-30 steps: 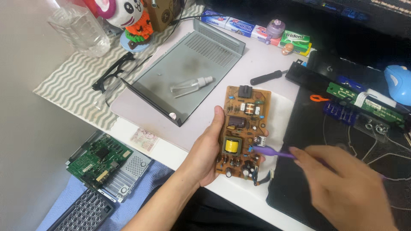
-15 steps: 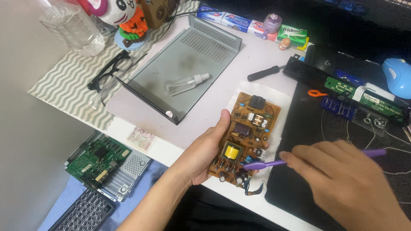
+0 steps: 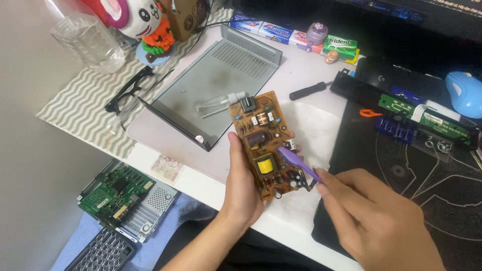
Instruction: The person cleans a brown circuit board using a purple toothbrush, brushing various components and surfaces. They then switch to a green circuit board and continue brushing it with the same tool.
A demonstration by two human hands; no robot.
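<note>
Head view | left hand (image 3: 243, 185) grips brown circuit board (image 3: 266, 145) by its 9 o'clock edge above the table (image 3: 311, 108) | right hand (image 3: 374, 221) pinches purple brush (image 3: 298, 163), tip mid-board | risk: hard strokes may bend components, tilt board loose.

One head-worn camera looks steeply down and forward from close above the desk (image 3: 321, 85), its near edge running diagonally across the lower left of view.
</note>
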